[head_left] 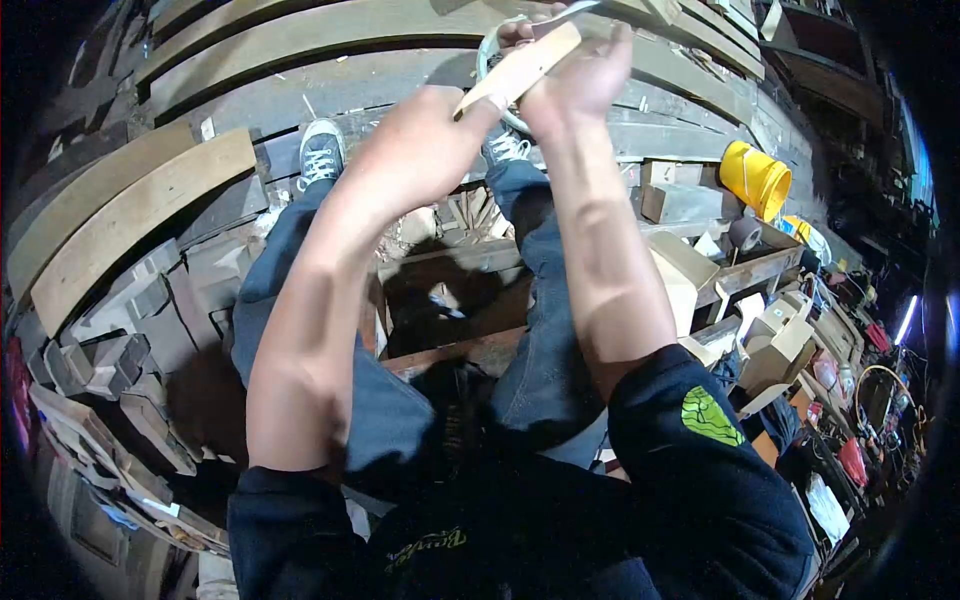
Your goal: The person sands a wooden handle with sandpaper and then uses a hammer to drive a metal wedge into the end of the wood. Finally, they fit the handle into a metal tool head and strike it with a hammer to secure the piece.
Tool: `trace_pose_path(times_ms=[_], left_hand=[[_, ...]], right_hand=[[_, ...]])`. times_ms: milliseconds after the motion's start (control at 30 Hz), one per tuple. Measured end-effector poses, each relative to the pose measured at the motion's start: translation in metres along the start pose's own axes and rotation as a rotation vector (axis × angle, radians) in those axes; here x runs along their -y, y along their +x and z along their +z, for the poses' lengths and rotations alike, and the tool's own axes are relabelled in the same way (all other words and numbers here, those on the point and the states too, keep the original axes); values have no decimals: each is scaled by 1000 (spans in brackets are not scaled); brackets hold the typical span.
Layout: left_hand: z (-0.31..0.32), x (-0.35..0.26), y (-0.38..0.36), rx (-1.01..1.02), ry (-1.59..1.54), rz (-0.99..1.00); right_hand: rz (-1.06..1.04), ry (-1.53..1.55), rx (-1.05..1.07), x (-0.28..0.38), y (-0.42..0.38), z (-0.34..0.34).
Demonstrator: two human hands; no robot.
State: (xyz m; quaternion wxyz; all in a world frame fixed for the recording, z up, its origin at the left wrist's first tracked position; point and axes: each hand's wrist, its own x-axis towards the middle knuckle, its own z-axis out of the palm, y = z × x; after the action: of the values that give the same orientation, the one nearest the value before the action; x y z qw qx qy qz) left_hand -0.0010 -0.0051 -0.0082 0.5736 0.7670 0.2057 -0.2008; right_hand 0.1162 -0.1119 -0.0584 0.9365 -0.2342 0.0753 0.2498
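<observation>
A slim, pale wooden piece [533,68] lies slantwise between my two hands at the top centre. My left hand [425,145] is closed on its lower end, the thumb along the wood. Palm up, my right hand [578,85] has its fingers curled around the far side of the piece, partly hidden by it. A thin whitish strip [568,14] shows by the right fingertips; how it is held is unclear. Below the hands, the pale green rim of a round container [484,62] is partly covered.
Long wooden slats [330,75] cross the top. Curved boards [150,220] lie at the left above stacked offcuts. A yellow bucket [752,178] lies tilted at the right, above a wooden tray [755,268] with a tape roll and cardboard boxes. An open wooden box [455,355] sits between my legs.
</observation>
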Motion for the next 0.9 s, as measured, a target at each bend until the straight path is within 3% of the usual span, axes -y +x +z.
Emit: trace_pose_path(times_ms=[33,67,133,200,233,267,300,333,367,400,467,500,533,567,600,667,700,733,833,900], left_hand=[[-3,-15,-3,-5,3,-155],[1,-12,1,-9,5,-152],[9,-7,4,-333,137,78],[0,-8,2,-30,-1,-93],[-2,-8,-1,7,-18,-94],[-2,-8,-4,46,-39,-97],[1,-5,-3,45,-43,-95],[5,-1,2,-84,3,-5],[7,3,7,-215,51,81],[5,-2,9,-291,120,-3],[-2,-7,4,-143,0,-66],[-7,-16,-3,-42,1,-132],[-5,-17,-4,-49,-1,-124],[0,-13,-4,-98,91,-38],[5,-9,-4,-144,182,48],[12,-2,0,-267,262,84],[12,-5,0,-372,335,65],[13,-8,-1,-470,411,45],[19,-13,-13,-395,505,15],[24,-13,-15,-338,540,41]], right_hand=[[-4,-141,-73,-3,-8,17],[-7,-277,-144,-12,-15,35],[20,-264,-68,-25,-14,27],[18,-259,-50,-15,-9,11],[-41,-151,-202,-7,-2,12],[-13,115,-137,3,-2,10],[-42,-39,-162,0,-3,10],[-75,-191,-180,-7,-5,20],[-12,-245,-60,-17,-14,28],[-10,-243,-60,-25,-12,29],[-17,-344,-207,-34,-17,26],[26,-255,-165,-25,-14,18],[68,-168,-115,-12,-11,18],[22,-81,-212,-5,-9,18],[-58,-184,-158,-7,-10,19],[80,-325,-66,-19,-18,20],[-48,-504,-61,-35,-18,26],[-48,-500,-70,-35,-18,26],[155,-296,-154,-16,-14,24],[40,-253,-104,-6,-14,21]])
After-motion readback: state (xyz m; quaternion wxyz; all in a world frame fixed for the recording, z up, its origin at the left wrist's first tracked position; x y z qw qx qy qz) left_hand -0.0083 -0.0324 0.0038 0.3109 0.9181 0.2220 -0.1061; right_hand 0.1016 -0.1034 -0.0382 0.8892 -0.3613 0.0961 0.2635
